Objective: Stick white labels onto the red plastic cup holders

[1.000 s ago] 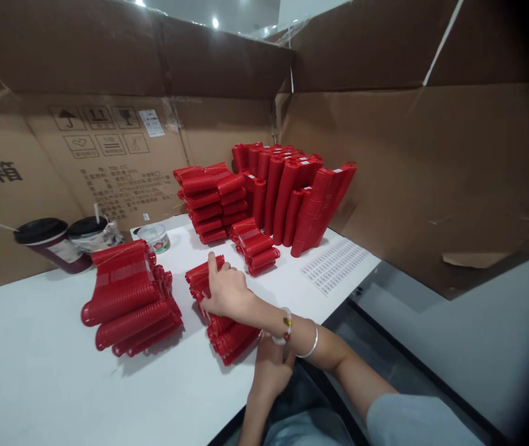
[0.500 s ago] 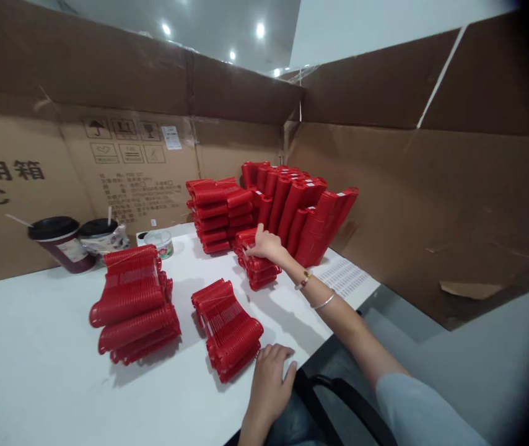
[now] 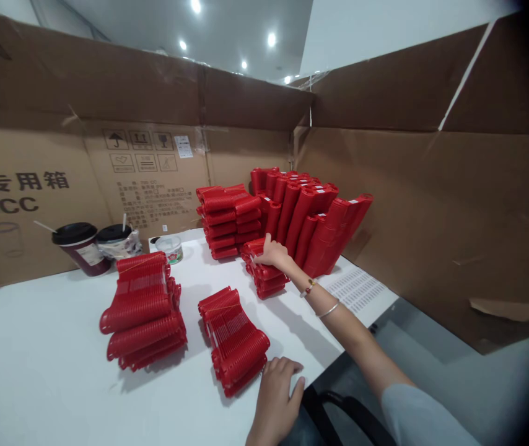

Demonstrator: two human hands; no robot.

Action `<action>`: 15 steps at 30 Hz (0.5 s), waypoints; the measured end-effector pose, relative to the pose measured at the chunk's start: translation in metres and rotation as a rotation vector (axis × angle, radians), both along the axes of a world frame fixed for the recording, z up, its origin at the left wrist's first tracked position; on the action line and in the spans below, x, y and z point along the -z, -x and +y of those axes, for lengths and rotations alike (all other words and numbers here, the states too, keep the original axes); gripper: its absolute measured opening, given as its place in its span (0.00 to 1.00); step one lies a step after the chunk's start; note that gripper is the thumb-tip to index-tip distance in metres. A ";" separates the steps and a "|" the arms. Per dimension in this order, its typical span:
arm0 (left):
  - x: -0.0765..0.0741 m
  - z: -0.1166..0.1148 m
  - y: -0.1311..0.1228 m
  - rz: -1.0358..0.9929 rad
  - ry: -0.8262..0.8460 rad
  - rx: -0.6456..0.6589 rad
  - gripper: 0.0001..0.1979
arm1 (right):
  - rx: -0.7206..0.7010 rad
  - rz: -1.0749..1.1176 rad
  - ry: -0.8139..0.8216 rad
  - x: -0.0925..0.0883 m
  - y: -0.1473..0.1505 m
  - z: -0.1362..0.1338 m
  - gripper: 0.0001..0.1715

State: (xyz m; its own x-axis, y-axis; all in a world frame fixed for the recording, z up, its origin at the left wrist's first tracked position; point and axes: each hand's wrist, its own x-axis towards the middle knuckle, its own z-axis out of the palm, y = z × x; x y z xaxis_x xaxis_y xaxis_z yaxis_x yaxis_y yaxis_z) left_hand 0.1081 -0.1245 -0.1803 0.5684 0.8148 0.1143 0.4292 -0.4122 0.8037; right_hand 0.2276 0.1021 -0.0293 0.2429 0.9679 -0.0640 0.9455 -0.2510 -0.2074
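My right hand reaches across the table to a low stack of red plastic bundles in the middle. Its fingers curl over the top of the stack, with the thumb raised; the fingertips are partly hidden. My left hand lies at the table's front edge, fingers stretched out and apart, holding nothing. Just left of it is another red bundle, made of many thin ribbed pieces with rounded ends and tied by a thin band. Further left stands a larger stack of similar bundles.
Behind my right hand are a tall red stack and many upright red rolls with white labels. Two lidded cups and a clear tub stand back left. Cardboard walls enclose the white table. A printed sheet lies right.
The view has shifted slightly, so everything appears a little further right and lower. My right hand stays on the same stack and my left hand stays by the front edge.
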 end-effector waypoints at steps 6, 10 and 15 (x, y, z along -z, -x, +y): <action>0.000 0.001 0.000 -0.005 0.015 0.001 0.10 | 0.017 0.002 0.007 -0.004 -0.001 -0.004 0.68; -0.001 0.001 0.000 -0.007 0.014 0.007 0.10 | -0.007 -0.023 -0.074 -0.015 0.006 -0.022 0.66; -0.002 0.002 -0.001 -0.003 0.023 0.018 0.12 | -0.270 -0.042 -0.240 -0.012 0.047 -0.086 0.53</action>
State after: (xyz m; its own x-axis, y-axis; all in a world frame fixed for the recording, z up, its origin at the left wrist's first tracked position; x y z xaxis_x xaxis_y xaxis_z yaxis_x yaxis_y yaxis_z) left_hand 0.1088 -0.1227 -0.1780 0.5830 0.8066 0.0970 0.4196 -0.4012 0.8142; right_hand 0.1810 0.0162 -0.0172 -0.0258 0.9839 0.1770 0.9800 0.0599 -0.1899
